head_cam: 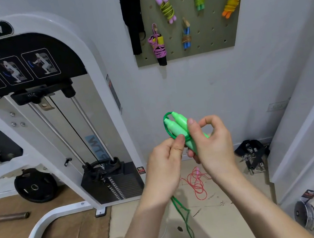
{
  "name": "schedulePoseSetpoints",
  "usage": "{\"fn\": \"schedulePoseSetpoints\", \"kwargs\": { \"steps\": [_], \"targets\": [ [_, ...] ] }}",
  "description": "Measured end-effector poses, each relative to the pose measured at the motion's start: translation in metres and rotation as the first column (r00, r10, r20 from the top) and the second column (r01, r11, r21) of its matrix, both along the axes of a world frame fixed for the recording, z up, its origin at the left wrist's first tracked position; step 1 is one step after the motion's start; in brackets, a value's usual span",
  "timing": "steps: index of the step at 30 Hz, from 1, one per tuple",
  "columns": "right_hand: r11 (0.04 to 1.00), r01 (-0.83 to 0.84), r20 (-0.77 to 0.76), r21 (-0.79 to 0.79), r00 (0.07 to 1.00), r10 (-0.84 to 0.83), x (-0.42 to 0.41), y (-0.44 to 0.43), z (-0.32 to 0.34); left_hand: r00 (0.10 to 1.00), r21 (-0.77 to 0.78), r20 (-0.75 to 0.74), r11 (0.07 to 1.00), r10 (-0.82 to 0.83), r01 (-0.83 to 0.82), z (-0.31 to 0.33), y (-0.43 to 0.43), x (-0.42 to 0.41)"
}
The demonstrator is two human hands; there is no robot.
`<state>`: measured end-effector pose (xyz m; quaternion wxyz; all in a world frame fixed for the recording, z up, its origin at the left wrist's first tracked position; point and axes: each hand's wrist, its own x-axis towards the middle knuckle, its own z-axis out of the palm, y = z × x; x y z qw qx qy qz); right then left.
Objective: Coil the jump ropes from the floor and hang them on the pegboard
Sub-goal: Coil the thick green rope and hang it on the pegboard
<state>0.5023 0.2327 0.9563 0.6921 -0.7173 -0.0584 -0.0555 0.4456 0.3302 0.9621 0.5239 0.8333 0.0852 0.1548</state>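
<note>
A green jump rope (175, 125) with two light green handles side by side is held up in front of the wall. My right hand (212, 143) grips both handles. My left hand (165, 166) pinches the green cord where it loops around the handles. The rest of the cord hangs down to the floor below my left wrist. A red jump rope (198, 183) lies tangled on the floor under my hands. The olive pegboard (218, 33) on the wall above carries several coiled ropes.
A white BRTW weight machine (82, 54) with its weight stack fills the left. A black strap (132, 17) hangs beside the pegboard. Black cable handles (252, 156) lie at the wall base on the right. A weight plate (35, 186) leans on the left.
</note>
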Motion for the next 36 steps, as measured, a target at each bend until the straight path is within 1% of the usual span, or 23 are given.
{"fn": "schedulePoseSetpoints", "kwargs": {
  "steps": [1,2,3,4,5,6,7,10,12,13,15,17,18,20,22,24,26,27,28,31,33,35,36],
  "targets": [
    [0.996,-0.032,-0.061,0.088,0.997,0.038,0.002,-0.001,0.002,1.0,0.21,0.016,0.978,-0.007,0.004,0.001,0.0,-0.001],
    [0.993,-0.04,-0.064,0.11,0.997,0.048,0.004,-0.002,0.004,0.999,0.403,0.037,0.915,-0.001,-0.014,0.002,0.001,-0.003],
    [0.999,-0.026,-0.011,0.047,1.0,0.026,0.006,-0.004,0.005,0.997,0.566,0.075,0.822,0.017,-0.056,0.003,0.002,-0.005],
    [0.997,0.012,0.086,-0.08,0.996,-0.006,0.01,-0.006,0.005,0.993,0.69,0.116,0.717,0.022,-0.096,0.003,0.003,-0.007],
    [0.971,0.062,0.193,-0.229,0.981,-0.017,0.014,-0.01,0.006,0.991,0.766,0.131,0.632,0.02,-0.114,0.002,0.004,-0.009],
    [0.921,0.114,0.275,-0.371,0.961,-0.008,0.017,-0.013,0.006,0.992,0.799,0.123,0.591,0.017,-0.109,0.0,0.004,-0.01],
    [0.865,0.147,0.327,-0.48,0.945,0.021,0.02,-0.017,0.007,0.994,0.807,0.107,0.583,0.017,-0.097,0.0,0.005,-0.012],
    [0.699,0.185,0.42,-0.691,0.89,0.179,0.022,-0.022,0.016,0.989,0.824,0.137,0.56,-0.055,-0.084,0.006,0.011,-0.015],
    [0.559,0.142,0.373,-0.817,0.87,0.324,0.022,-0.023,0.025,0.965,0.831,0.212,0.547,-0.152,-0.097,0.012,0.015,-0.015],
    [0.52,0.098,0.332,-0.848,0.863,0.38,0.023,-0.024,0.031,0.95,0.832,0.243,0.545,-0.194,-0.102,0.016,0.018,-0.014],
    [0.487,0.005,0.275,-0.873,0.831,0.483,0.023,-0.025,0.041,0.926,0.82,0.28,0.566,-0.254,-0.092,0.027,0.024,-0.012],
    [0.485,-0.103,0.219,-0.868,0.798,0.561,0.022,-0.026,0.046,0.914,0.785,0.302,0.615,-0.27,-0.077,0.034,0.03,-0.009],
    [0.517,-0.183,0.188,-0.836,0.79,0.583,0.022,-0.026,0.047,0.917,0.749,0.306,0.66,-0.256,-0.066,0.036,0.033,-0.009],
    [0.595,-0.37,0.108,-0.713,0.781,0.615,0.021,-0.026,0.046,0.938,0.607,0.297,0.793,-0.177,-0.043,0.039,0.034,-0.009],
    [0.644,-0.533,0.02,-0.549,0.762,0.648,0.017,-0.025,0.049,0.967,0.47,0.238,0.882,-0.09,-0.033,0.04,0.033,-0.009],
    [0.626,-0.652,-0.064,-0.428,0.713,0.698,0.009,-0.027,0.055,0.99,0.358,0.131,0.934,-0.051,0.001,0.04,0.033,-0.006],
    [0.581,-0.705,-0.118,-0.407,0.672,0.732,0.002,-0.028,0.06,0.995,0.094,0.014,0.991,-0.099,0.097,0.043,0.034,-0.004],
    [0.563,-0.705,-0.13,-0.431,0.666,0.735,0.002,-0.029,0.062,0.99,-0.026,-0.023,0.99,-0.138,0.137,0.045,0.034,-0.004],
    [0.546,-0.688,-0.133,-0.478,0.671,0.729,0.002,-0.03,0.064,0.983,-0.1,-0.054,0.981,-0.174,0.169,0.047,0.035,-0.004],
    [0.491,-0.58,-0.092,-0.65,0.701,0.707,0.002,-0.032,0.069,0.943,-0.237,-0.158,0.939,-0.292,0.251,0.054,0.039,-0.002],
    [0.479,-0.559,-0.063,-0.677,0.692,0.719,-0.003,-0.032,0.074,0.899,-0.318,-0.217,0.899,-0.379,0.302,0.056,0.044,0.002],
    [0.479,-0.535,-0.013,-0.696,0.676,0.737,-0.008,-0.033,0.078,0.853,-0.438,-0.228,0.832,-0.469,0.34,0.054,0.046,0.006],
    [0.483,-0.517,0.016,-0.707,0.671,0.742,-0.01,-0.033,0.079,0.826,-0.518,-0.198,0.772,-0.527,0.369,0.052,0.047,0.009]
  ]
}}
